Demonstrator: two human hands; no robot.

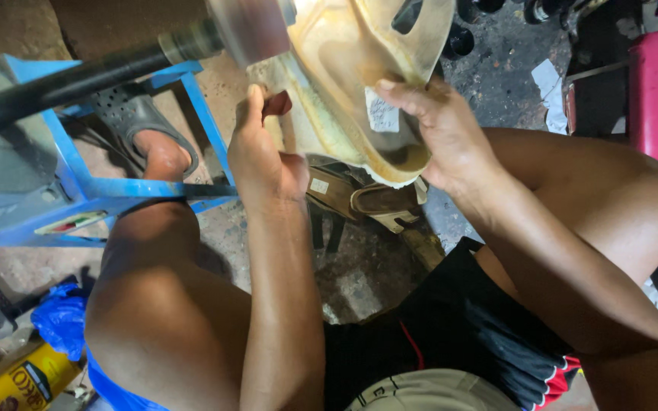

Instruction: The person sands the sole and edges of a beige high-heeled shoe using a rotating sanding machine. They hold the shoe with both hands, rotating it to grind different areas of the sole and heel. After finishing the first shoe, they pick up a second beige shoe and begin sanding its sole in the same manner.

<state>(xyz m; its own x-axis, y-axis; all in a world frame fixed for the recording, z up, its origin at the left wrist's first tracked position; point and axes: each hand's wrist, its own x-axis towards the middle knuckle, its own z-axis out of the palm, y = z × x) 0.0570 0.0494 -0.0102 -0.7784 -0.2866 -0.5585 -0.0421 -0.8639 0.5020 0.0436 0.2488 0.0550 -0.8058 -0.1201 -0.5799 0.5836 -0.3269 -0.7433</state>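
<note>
We hold a pale yellow shoe sole (359, 68) up in front of our knees, pressed against a blurred spinning wheel (249, 27) on a dark shaft (85, 76). Our left hand (264, 156) pinches the sole's near edge, its grip pressed together on it. Our right hand (439, 133) wraps the sole's other side, fingers closed over it beside a small white rectangular label (381, 113). A blue metal frame (78, 183) stands at left. A yellow can (20, 380) with a dark label sits on the floor, bottom left, beside a blue bag (62, 320).
</note>
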